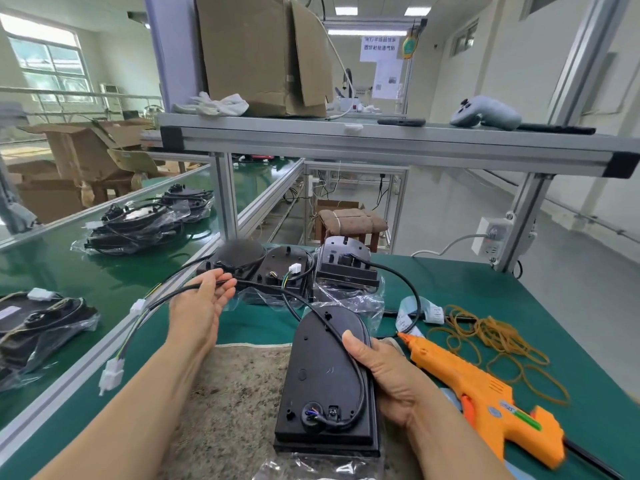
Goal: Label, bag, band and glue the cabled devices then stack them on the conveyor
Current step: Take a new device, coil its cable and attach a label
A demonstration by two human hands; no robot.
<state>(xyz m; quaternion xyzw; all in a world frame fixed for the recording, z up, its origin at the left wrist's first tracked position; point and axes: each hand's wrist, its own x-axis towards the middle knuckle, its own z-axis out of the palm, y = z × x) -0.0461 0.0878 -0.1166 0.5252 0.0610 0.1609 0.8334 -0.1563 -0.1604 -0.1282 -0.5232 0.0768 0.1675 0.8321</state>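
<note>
The device (325, 386) is a rigid black plastic shell lying back-up on the mat (235, 393) at the near edge of the worktop (519, 289), its lower end over a clear bag (322, 465). It looks light enough for one hand and stiff enough to take by its long edges. The smooth moulded back could slip, so a grip across the side is the safer hold. The cable (329, 325) is the awkward part: springy and long, ending in thin coloured leads and a white connector (111, 375) that hangs off the worktop's left edge. It is best gathered by the sheathed run, not the leads or the entry point at the device's lower end, where a tug might strain the wires.

The right hand (384, 375) grips the device's right edge, thumb on top and fingers beneath. The left hand (201, 306) is raised palm-up, well apart from the shell, with its fingers loosely curled round the cable — drawing it out to the left, by my reading. Glue gun (485, 393) and bands (495, 341) lie just right.
</note>
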